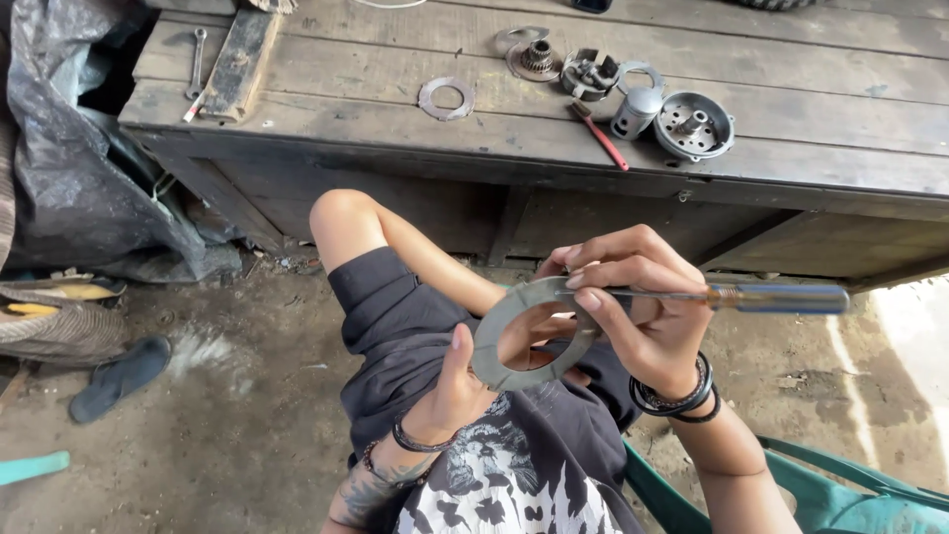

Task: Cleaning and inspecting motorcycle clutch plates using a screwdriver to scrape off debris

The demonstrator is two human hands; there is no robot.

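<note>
Closest to the camera, the left hand [447, 388] is gripping a flat grey metal ring [522, 334] by its lower left edge, with the thumb lying straight up along the rim and the fingers going behind it. Just to the right of this hand, the right hand [643, 316] is closing around a screwdriver [761, 298] with a clear blue handle; the fingers are curling over the thin shaft, and the handle is sticking out to the right of the hand. The front part of the shaft is lying across the upper right edge of the ring, and I cannot tell exactly where the tip is touching. So the ring is being held between both hands, over the person's lap and dark shorts [405, 316].

Below and to the right of the right hand, a green plastic chair [850, 499] is showing. Far to the left of the left hand, a dark sandal [121, 376] is lying on the dirt floor.

Beyond the hands, a wooden workbench [554, 158] is standing. On it, above the right hand, a red-handled tool [599, 136], a small grey cylinder part [638, 111] and a round drum-shaped part [694, 126] are lying close together. Above the left hand, another flat ring [446, 98] is lying alone, and a wrench [197, 64] is resting far to the left.
</note>
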